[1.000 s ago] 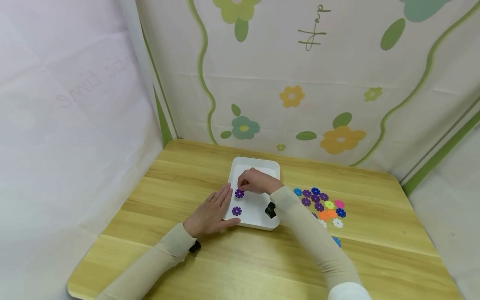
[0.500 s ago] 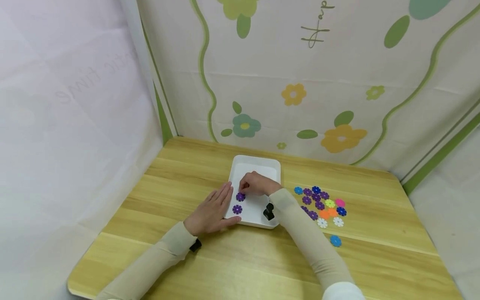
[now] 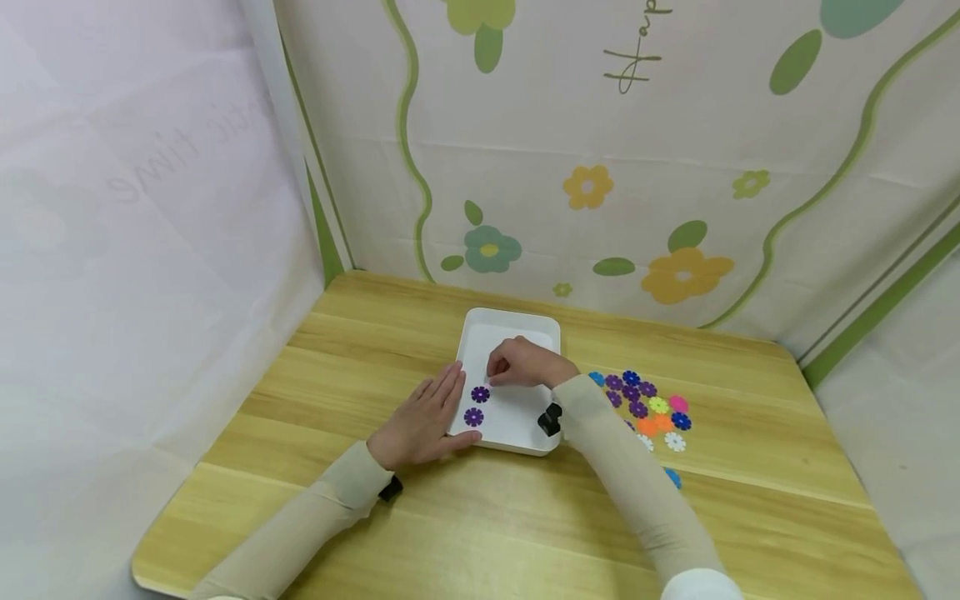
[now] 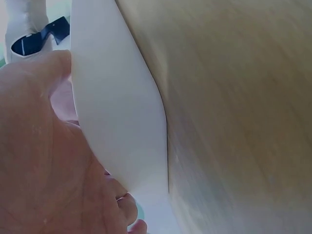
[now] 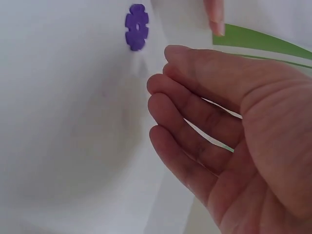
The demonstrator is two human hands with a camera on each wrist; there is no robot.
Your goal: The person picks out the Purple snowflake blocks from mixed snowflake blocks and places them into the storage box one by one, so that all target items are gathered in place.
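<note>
A white tray lies on the table, and two purple snowflake discs sit inside it near the left wall. My left hand rests along that side with its fingers straight; in the left wrist view the thumb lies at the rim of the tray wall. Over the tray, right of the farther disc, hovers my right hand. Its thumb and index tips meet, the other fingers are loosely bent, and nothing shows between them in the right wrist view. One purple disc appears there beyond the fingertips.
Right of the tray, loose snowflake discs in purple, blue, orange, white, yellow and pink are spread on the wooden table. The right sleeve covers part of them. A flowered cloth stands behind the table.
My right hand has let go of the farther purple disc, which now lies flat in the tray close to the other. The hand has shifted slightly right; the left hand stays put.
</note>
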